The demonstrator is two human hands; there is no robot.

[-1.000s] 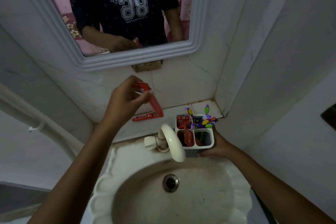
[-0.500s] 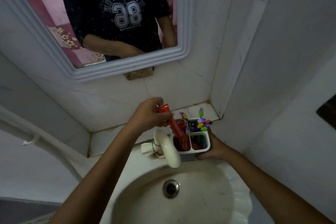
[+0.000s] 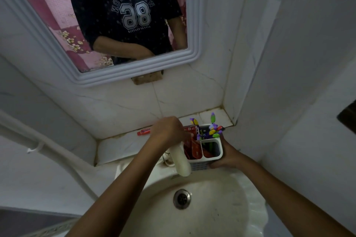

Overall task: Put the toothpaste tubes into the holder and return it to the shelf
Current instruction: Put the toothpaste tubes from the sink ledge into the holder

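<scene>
A white holder (image 3: 212,157) with several compartments stands on the sink's back rim, and my right hand (image 3: 226,155) grips its right side. Red toothpaste tubes (image 3: 194,148) stick up in its left compartment; colourful toothbrushes (image 3: 211,131) fill the rear one. My left hand (image 3: 169,131) hovers over the left compartment, fingers curled down onto the top of a red tube there. One more red toothpaste tube (image 3: 144,132) lies flat on the tiled shelf (image 3: 123,146), left of my left hand.
A white tap (image 3: 181,159) curves forward just left of the holder, under my left wrist. The sink basin (image 3: 221,208) with its drain (image 3: 182,198) lies below. A framed mirror (image 3: 134,71) hangs above the shelf; tiled walls close in on the right.
My left hand carried a red tube from above the shelf down into the holder's left compartment and now rests on top of it. My right hand kept hold of the holder.
</scene>
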